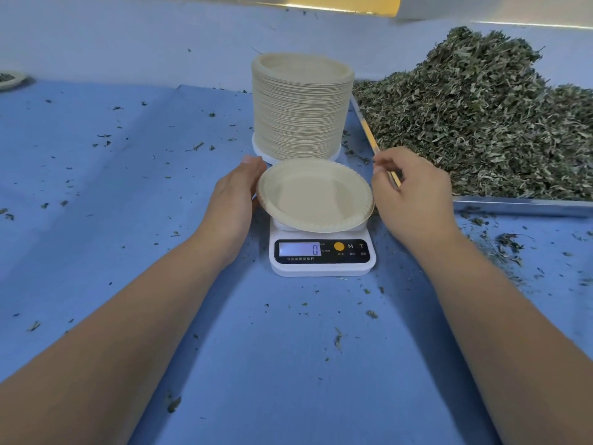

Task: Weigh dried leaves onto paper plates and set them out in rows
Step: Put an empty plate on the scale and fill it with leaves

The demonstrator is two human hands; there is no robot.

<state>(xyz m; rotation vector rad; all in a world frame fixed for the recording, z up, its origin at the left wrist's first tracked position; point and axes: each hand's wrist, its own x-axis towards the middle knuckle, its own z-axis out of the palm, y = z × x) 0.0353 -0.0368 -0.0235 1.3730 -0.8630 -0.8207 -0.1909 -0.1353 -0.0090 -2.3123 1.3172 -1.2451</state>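
From where the head camera looks, everything gathers round the small white digital kitchen scale (322,252) with its black front panel, which sits on the blue cloth-covered table (128,203). A round beige paper plate (316,195) with a crimped rim lies empty on the scale's platform, a little off level, and the display reads zero. My guess is that it is only now being settled there before any leaf goes on. The left hand (232,200) is at the plate's left rim with the thumb laid along the edge. Its fingers go out of sight under the plate, so I cannot tell whether it grips the rim or merely steadies it. The right hand (414,194) hangs just right of the plate, not touching it as far as I can see. Its fingers are loosely curled round nothing, and it looks placed to reach on for leaves. Directly behind the scale stands a tall stack of beige paper plates (301,107), close enough to draw the next one without stretching. To the right of the scale, and running back beyond it, a shallow metal tray (519,205) holds a big heap of dried grey-green leaves (481,117). Its near corner is just behind the right hand, and that raised rim is what the hand must clear. Far to the left of the scale, at the frame's edge, a filled paper plate (9,79) already sits out. Loose leaf crumbs (507,245) litter the cloth all round.
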